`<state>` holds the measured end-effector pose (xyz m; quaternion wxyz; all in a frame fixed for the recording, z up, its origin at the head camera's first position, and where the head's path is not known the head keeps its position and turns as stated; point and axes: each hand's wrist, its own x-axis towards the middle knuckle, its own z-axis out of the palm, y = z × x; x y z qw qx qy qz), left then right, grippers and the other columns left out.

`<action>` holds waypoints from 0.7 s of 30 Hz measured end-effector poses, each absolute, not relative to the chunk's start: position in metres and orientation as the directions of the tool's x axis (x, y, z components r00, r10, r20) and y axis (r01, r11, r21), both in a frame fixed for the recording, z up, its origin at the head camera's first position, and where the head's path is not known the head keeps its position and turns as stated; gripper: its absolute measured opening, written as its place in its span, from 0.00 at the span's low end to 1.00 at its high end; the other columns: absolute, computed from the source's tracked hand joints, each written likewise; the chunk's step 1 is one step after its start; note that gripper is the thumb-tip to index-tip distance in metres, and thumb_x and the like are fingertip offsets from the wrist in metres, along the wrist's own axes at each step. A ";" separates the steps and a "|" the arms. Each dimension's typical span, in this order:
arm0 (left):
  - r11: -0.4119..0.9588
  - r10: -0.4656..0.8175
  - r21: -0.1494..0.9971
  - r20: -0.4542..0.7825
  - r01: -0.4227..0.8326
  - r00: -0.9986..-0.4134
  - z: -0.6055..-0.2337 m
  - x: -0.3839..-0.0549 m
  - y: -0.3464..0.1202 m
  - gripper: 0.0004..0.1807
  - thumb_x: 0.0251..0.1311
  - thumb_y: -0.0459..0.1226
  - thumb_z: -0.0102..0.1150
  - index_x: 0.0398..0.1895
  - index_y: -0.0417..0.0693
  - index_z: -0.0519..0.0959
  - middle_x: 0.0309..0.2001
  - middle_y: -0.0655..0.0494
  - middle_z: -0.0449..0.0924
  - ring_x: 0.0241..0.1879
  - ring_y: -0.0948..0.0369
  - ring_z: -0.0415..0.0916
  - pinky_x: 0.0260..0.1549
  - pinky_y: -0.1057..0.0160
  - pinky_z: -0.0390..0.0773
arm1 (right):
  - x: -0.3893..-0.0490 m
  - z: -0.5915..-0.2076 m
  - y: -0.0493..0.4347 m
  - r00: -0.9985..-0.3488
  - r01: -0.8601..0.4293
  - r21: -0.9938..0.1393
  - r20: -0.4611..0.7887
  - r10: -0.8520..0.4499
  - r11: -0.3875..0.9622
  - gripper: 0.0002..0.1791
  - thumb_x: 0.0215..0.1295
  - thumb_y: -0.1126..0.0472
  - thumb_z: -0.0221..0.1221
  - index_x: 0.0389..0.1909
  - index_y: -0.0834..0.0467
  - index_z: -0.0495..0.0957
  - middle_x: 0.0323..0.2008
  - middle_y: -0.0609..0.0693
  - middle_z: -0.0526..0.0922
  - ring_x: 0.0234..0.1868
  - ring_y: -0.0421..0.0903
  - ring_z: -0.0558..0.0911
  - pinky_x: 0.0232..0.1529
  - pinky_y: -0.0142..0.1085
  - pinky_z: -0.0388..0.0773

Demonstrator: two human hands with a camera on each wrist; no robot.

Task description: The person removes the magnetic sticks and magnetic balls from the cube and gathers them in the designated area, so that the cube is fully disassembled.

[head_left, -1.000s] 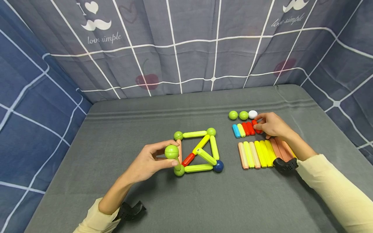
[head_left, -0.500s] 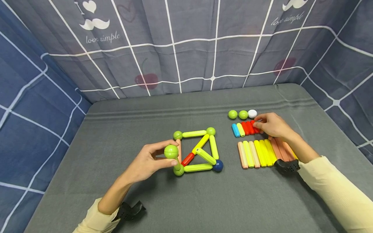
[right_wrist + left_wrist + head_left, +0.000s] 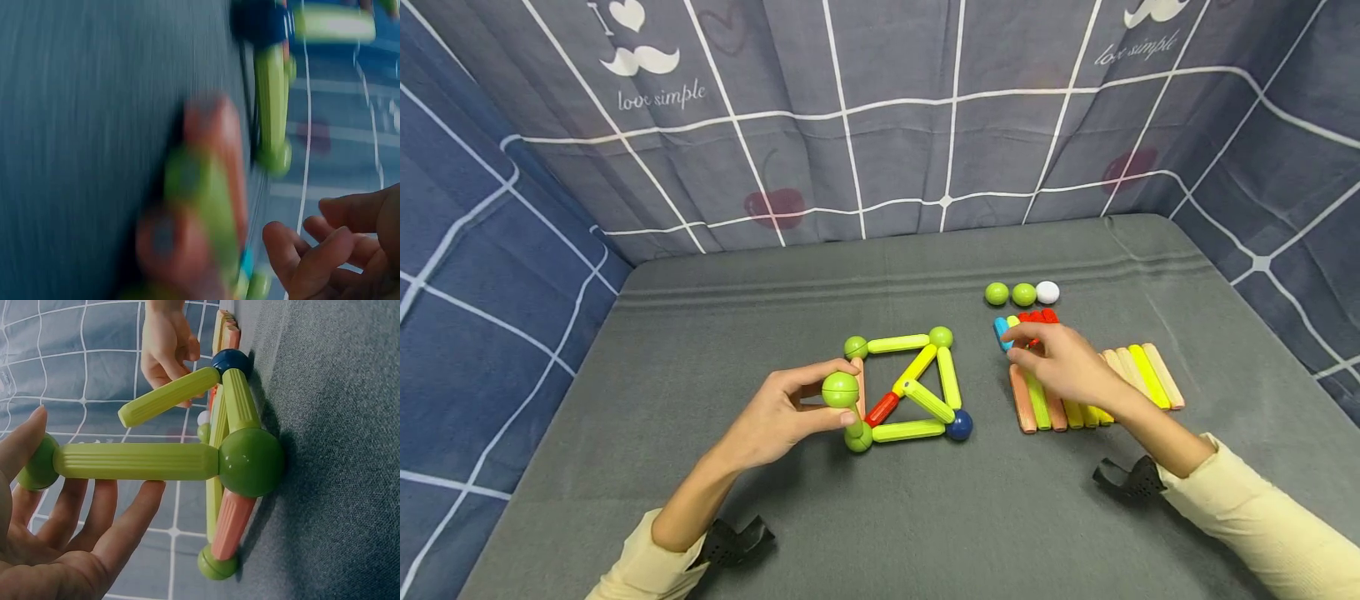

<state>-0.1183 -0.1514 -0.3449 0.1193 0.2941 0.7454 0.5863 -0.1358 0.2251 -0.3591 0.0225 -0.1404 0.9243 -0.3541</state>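
My left hand grips an upright yellow-green magnetic rod with a green ball on its top end. The rod's lower end joins a green corner ball of a flat frame of rods and balls. Inside this frame lies a diagonal of a yellow rod and a short red rod. Another yellow-green rod slants up from the dark blue ball. My right hand hovers over the loose rods, fingers loosely bent, with nothing visible in it.
Short rods in blue, yellow-green and red form a row, partly behind my right hand. Two green balls and a white ball line up behind them. Several longer rods lie nearer me. A curtain borders the table.
My right hand has moved left from the red short rods towards the blue end of the row. The left hand keeps its hold on the upright rod, and the frame has stayed put.
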 end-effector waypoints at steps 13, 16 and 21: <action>0.128 0.576 0.946 0.174 0.298 -0.799 -0.345 -0.119 -0.152 0.22 0.56 0.29 0.70 0.56 0.46 0.80 0.49 0.39 0.80 0.47 0.51 0.79 0.44 0.55 0.81 | -0.100 -0.368 0.150 -0.875 -0.450 -0.584 0.135 -0.466 0.675 0.24 0.53 0.53 0.74 0.50 0.56 0.82 0.36 0.41 0.80 0.30 0.35 0.77 0.34 0.35 0.71; 0.130 0.576 0.947 0.168 0.293 -0.800 -0.346 -0.119 -0.151 0.22 0.56 0.29 0.70 0.55 0.46 0.80 0.49 0.40 0.80 0.48 0.51 0.79 0.44 0.56 0.81 | -0.101 -0.370 0.146 -0.863 -0.479 -0.552 0.154 -0.481 0.683 0.18 0.53 0.58 0.74 0.45 0.53 0.84 0.33 0.38 0.78 0.29 0.36 0.75 0.30 0.32 0.71; 0.127 0.580 0.946 0.174 0.300 -0.796 -0.346 -0.119 -0.152 0.22 0.56 0.29 0.70 0.55 0.44 0.79 0.49 0.45 0.80 0.48 0.51 0.78 0.44 0.54 0.81 | -0.101 -0.373 0.145 -0.841 -0.519 -0.537 0.179 -0.511 0.665 0.11 0.56 0.63 0.72 0.38 0.49 0.84 0.30 0.35 0.77 0.30 0.35 0.75 0.31 0.32 0.72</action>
